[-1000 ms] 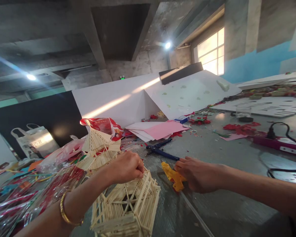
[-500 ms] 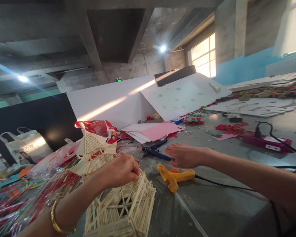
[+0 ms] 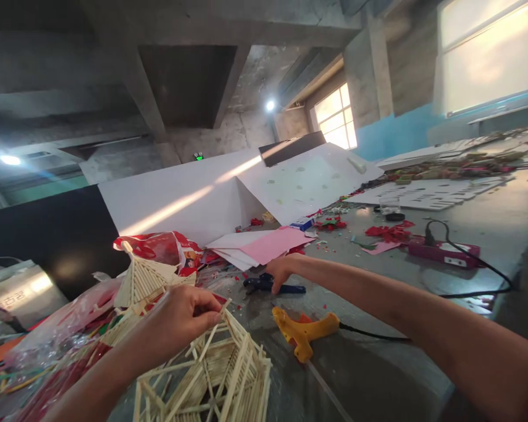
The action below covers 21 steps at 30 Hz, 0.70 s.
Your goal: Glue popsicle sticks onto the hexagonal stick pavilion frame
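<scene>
My left hand (image 3: 180, 319) is closed in a pinch on the top edge of a hexagonal model made of pale wooden sticks (image 3: 215, 375) at the near left. My right hand (image 3: 281, 271) is stretched far forward and curls over dark blue scissors (image 3: 264, 284) lying on the grey table (image 3: 378, 363); its fingers are bent round the handles. A yellow glue gun (image 3: 303, 331) lies on the table between the two hands, its black cord running off to the right. A second stick-built roof piece (image 3: 143, 281) stands behind my left hand.
Pink and white paper sheets (image 3: 264, 243) and a red printed bag (image 3: 158, 249) lie behind the scissors. White boards (image 3: 229, 193) lean at the back. A magenta power strip (image 3: 444, 252) with a black cable sits at right. Crinkled clear and red wrapping (image 3: 48, 346) covers the left.
My right hand left the yellow glue gun and reached forward to the blue scissors. My left hand stayed pinched on the stick model. The view has tilted and shifted right.
</scene>
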Available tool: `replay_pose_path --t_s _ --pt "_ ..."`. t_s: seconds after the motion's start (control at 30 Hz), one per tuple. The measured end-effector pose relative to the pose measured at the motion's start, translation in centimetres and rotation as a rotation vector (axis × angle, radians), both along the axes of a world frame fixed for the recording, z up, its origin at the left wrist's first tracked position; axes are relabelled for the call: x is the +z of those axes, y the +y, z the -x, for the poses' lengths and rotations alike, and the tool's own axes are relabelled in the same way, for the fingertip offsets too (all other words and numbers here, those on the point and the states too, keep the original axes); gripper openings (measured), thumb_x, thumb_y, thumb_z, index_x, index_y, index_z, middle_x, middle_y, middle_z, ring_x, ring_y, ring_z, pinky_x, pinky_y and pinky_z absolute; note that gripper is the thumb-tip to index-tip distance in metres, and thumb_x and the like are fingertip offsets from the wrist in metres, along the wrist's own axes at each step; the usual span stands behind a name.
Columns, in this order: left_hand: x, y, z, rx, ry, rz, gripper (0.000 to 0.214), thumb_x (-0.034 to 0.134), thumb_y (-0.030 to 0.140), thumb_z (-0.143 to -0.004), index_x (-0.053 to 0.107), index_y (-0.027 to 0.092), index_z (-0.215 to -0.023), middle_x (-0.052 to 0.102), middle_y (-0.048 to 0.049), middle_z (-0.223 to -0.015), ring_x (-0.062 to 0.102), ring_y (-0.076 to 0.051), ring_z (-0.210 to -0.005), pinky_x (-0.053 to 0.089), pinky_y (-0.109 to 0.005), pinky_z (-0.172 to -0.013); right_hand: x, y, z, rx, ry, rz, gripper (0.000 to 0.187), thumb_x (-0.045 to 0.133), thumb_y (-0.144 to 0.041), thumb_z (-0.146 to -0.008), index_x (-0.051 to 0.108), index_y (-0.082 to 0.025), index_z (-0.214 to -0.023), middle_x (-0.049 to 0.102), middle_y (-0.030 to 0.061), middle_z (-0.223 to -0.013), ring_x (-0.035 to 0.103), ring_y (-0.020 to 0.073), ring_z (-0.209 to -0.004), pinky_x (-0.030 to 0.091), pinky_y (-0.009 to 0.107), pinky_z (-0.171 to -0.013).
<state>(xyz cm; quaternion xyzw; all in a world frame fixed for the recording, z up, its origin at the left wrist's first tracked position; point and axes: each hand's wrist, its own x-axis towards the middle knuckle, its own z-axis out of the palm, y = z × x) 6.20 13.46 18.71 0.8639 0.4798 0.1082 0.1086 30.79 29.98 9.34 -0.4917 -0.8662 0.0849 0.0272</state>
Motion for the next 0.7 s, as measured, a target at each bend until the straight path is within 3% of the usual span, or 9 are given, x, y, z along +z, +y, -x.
replay_pose_path --t_s 0.13,0.3,0.53,0.7 --pt "-0.1 0.6 0.3 0.061 -0.112 -0.018 0.029 0.051 0.039 -0.073 0.069 0.017 -0.074 0.064 -0.0010 -0.068 0.055 -0.015 -0.065 0.038 -0.023 -0.060 0.0 -1.0 -0.2 -0.016 -0.088 -0.040 0.030 0.069 -0.025 -0.051 0.065 -0.009 -0.076 0.066 0.0115 -0.083 0.059 0.0267 -0.080 0.042 0.032 -0.069" --pt "0.3 1.5 -0.4 0.126 -0.275 -0.079 0.030 0.054 0.040 -0.070 0.068 0.015 -0.077 0.065 -0.0023 -0.067 0.056 -0.016 -0.064 0.040 -0.024 -0.060 1.7 -4.6 -1.2 -0.083 0.003 -0.213 0.032 0.055 -0.015 -0.065 0.059 -0.003 -0.094 0.060 0.0232 -0.101 0.056 0.0291 -0.093 0.039 0.032 -0.073" --pt "0.5 2.0 -3.1 0.098 -0.376 -0.117 0.033 0.052 0.042 -0.071 0.066 0.013 -0.075 0.059 -0.0002 -0.060 0.049 -0.012 -0.053 0.036 -0.022 -0.052 3.9 -11.4 -2.4 -0.127 0.160 -0.171 0.021 0.046 -0.024 -0.073 0.052 -0.014 -0.090 0.064 0.0084 -0.083 0.058 0.0161 -0.068 0.035 0.022 -0.052" --pt "0.6 1.8 -4.9 0.056 -0.329 -0.187 0.031 0.050 0.040 -0.072 0.066 0.014 -0.071 0.052 0.0032 -0.056 0.044 -0.010 -0.051 0.032 -0.021 -0.049 4.5 -14.8 -2.5 -0.142 0.235 -0.217 0.020 0.048 -0.028 -0.071 0.049 -0.016 -0.087 0.062 0.0089 -0.085 0.056 0.0180 -0.073 0.032 0.023 -0.055"
